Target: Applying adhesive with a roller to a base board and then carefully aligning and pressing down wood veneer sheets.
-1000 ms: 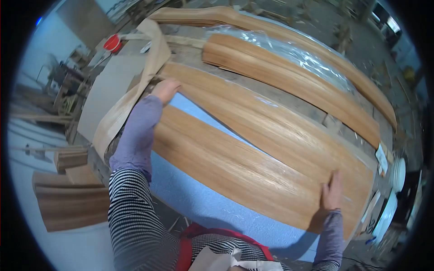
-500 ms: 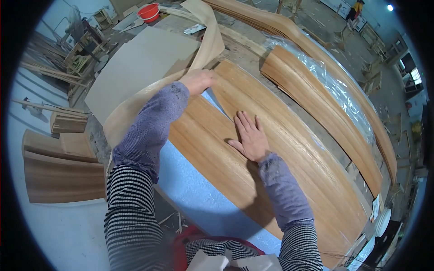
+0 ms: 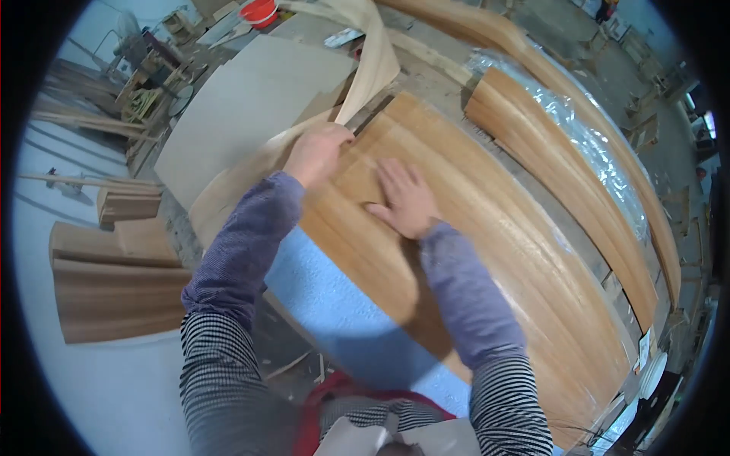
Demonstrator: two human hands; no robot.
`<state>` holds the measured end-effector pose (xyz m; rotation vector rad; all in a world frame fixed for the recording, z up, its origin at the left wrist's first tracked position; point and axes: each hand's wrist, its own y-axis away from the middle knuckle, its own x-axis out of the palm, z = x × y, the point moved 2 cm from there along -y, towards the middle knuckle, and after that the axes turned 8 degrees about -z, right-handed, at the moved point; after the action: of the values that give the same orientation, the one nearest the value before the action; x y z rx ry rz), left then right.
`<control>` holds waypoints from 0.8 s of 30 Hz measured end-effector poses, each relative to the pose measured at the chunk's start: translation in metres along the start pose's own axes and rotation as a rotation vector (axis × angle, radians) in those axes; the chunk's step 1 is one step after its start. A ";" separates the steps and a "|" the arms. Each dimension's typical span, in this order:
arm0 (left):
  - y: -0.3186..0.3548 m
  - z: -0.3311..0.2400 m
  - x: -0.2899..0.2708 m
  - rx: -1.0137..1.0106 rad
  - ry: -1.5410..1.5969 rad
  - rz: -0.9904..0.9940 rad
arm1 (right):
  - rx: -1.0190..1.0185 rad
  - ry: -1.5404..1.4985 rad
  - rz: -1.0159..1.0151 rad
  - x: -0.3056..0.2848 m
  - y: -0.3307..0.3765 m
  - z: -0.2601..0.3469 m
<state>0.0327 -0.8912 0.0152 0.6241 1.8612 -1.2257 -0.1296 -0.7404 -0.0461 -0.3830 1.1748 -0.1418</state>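
The thin, brown wood-grain sheeting, lying over the mottled blue panel on the grey-brown bench, could, I judge, skid askew or split along its grain if I press unevenly. My right hand lies flat on it, fingers spread; my left hand curls at its left end, whether gripping I cannot tell.
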 end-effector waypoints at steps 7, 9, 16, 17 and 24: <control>0.100 0.046 -0.079 -0.387 -0.011 -0.213 | 0.273 0.168 0.173 -0.126 0.181 -0.006; 0.111 0.041 -0.086 -0.613 0.061 -0.204 | 0.396 0.235 0.180 -0.159 0.239 -0.004; 0.035 -0.033 -0.045 -0.339 0.165 -0.048 | 0.964 0.441 0.054 -0.252 0.457 0.000; 0.020 -0.040 -0.027 -0.264 0.195 -0.044 | 0.979 0.451 0.034 -0.256 0.483 0.000; -0.094 -0.096 0.097 -0.126 0.286 0.166 | 1.162 0.539 -0.137 -0.257 0.534 -0.002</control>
<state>-0.1258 -0.8444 0.0025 0.9023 2.0548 -0.9420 -0.2785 -0.1680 -0.0180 0.6437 1.3809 -1.0368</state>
